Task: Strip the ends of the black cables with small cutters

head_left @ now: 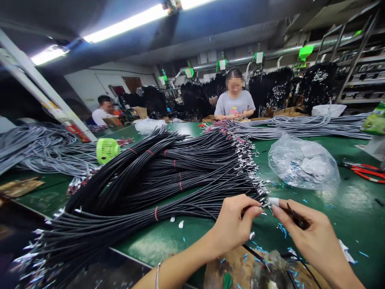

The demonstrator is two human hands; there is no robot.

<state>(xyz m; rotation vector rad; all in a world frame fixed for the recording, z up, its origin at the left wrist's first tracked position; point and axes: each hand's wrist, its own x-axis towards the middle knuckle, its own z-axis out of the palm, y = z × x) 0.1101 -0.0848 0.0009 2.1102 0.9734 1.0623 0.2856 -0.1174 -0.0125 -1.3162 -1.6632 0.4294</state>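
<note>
My left hand (pixel 239 218) is closed in a pinch on the end of a black cable, close to the white-tipped ends of the large cable bundle (pixel 192 200). Just to its right, my right hand (pixel 309 230) has thumb and index finger brought together by the same cable's stripped wires (pixel 266 204). A white covering (pixel 273 201) wraps that index fingertip. Tucked in the right palm is a small dark tool (pixel 296 216), mostly hidden by the fingers, so its exact kind is unclear. Red ties (pixel 156 213) band the black cables into bundles.
A stained board (pixel 228 267) with a lumpy fixture lies under my hands, among blue scraps. To the right are a clear plastic bag (pixel 303 164) of scraps and red-handled pliers (pixel 368 170). A green fan (pixel 107 151) and grey cables (pixel 45 148) are left. A co-worker (pixel 234 100) sits opposite.
</note>
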